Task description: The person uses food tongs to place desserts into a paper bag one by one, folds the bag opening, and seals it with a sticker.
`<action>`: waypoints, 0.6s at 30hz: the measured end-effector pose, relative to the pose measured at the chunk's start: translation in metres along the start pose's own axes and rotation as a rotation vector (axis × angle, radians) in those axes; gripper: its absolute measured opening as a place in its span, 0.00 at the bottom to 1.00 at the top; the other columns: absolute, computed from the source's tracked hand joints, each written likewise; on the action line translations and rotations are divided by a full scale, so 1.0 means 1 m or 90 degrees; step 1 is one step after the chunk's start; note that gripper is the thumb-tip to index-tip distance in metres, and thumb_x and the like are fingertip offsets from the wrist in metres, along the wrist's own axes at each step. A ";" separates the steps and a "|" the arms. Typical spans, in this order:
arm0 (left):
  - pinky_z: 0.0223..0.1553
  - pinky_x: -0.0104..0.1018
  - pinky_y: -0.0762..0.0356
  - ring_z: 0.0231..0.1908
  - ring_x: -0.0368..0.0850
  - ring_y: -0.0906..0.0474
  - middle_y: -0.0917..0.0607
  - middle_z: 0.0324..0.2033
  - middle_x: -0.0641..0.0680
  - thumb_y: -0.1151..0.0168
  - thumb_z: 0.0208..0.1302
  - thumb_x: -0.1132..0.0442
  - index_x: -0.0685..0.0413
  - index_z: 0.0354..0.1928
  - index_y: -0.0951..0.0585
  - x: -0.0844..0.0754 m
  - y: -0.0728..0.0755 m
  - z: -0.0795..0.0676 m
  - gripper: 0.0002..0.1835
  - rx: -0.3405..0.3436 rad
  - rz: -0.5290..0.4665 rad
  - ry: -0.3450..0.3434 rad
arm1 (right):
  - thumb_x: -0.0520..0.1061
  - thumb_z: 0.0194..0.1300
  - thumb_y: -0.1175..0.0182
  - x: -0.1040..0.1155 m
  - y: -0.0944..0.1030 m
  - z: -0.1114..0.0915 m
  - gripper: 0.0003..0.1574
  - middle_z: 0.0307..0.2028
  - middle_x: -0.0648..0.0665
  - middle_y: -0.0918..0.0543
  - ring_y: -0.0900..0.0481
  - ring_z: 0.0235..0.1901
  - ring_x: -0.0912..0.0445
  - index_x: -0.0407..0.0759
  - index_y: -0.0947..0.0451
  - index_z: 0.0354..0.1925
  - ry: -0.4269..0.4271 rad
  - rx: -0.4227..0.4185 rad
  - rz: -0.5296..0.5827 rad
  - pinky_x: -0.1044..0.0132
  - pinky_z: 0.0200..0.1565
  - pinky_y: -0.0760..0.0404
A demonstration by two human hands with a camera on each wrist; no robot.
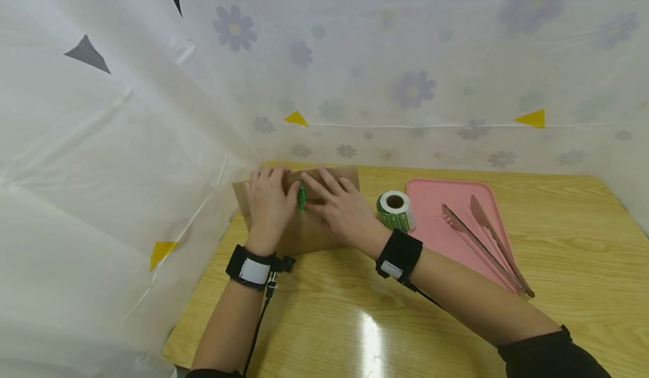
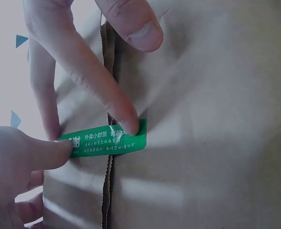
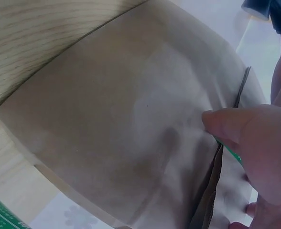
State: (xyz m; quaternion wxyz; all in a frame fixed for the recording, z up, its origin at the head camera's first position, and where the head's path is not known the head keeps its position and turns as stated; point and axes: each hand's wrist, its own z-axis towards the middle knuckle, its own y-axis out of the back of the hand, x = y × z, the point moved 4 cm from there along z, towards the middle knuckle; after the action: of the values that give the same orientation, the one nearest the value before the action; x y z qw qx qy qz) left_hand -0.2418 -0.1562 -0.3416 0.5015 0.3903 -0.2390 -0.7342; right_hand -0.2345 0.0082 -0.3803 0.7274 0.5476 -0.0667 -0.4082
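A brown paper bag (image 1: 309, 234) lies at the back left of the table, its serrated edge (image 2: 106, 191) crossing the front. Across that edge sits a green seal sticker (image 2: 107, 148) with white print. My left hand (image 1: 270, 203) grips the bag, thumb on one end of the sticker and fingers behind the paper. With its index finger, my right hand (image 1: 345, 212) presses the sticker's other end; its fingers look fairly straight and spread. In the right wrist view, a thumb rests on the bag (image 3: 107, 114) and covers much of the sticker.
Right of the hands stands a roll of green stickers (image 1: 395, 212). Beside it, a pink tray (image 1: 431, 189) carries tongs (image 1: 481, 240) and a knife-shaped utensil (image 1: 489, 226), both reaching past its front edge. White sheeting (image 1: 127, 198) borders the table's left and back.
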 end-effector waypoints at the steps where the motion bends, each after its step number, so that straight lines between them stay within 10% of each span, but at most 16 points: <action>1: 0.51 0.58 0.29 0.52 0.63 0.24 0.13 0.48 0.60 0.27 0.67 0.54 0.53 0.51 0.15 0.000 0.000 0.000 0.16 0.001 -0.001 -0.001 | 0.63 0.72 0.35 0.000 0.000 0.000 0.27 0.84 0.45 0.50 0.55 0.84 0.42 0.69 0.21 0.68 0.001 0.003 0.000 0.50 0.65 0.30; 18: 0.57 0.59 0.26 0.53 0.64 0.23 0.16 0.52 0.63 0.25 0.63 0.61 0.55 0.57 0.17 -0.005 0.006 -0.004 0.21 -0.039 -0.055 -0.044 | 0.56 0.69 0.31 0.003 0.005 -0.011 0.16 0.81 0.43 0.40 0.46 0.82 0.42 0.61 0.11 0.54 0.003 -0.024 0.077 0.40 0.78 0.38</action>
State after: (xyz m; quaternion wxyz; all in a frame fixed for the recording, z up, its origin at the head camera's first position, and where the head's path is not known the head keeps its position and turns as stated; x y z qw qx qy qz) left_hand -0.2346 -0.1533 -0.3375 0.4724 0.3590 -0.2166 -0.7753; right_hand -0.2245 0.0148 -0.3816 0.7612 0.5295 -0.0903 -0.3634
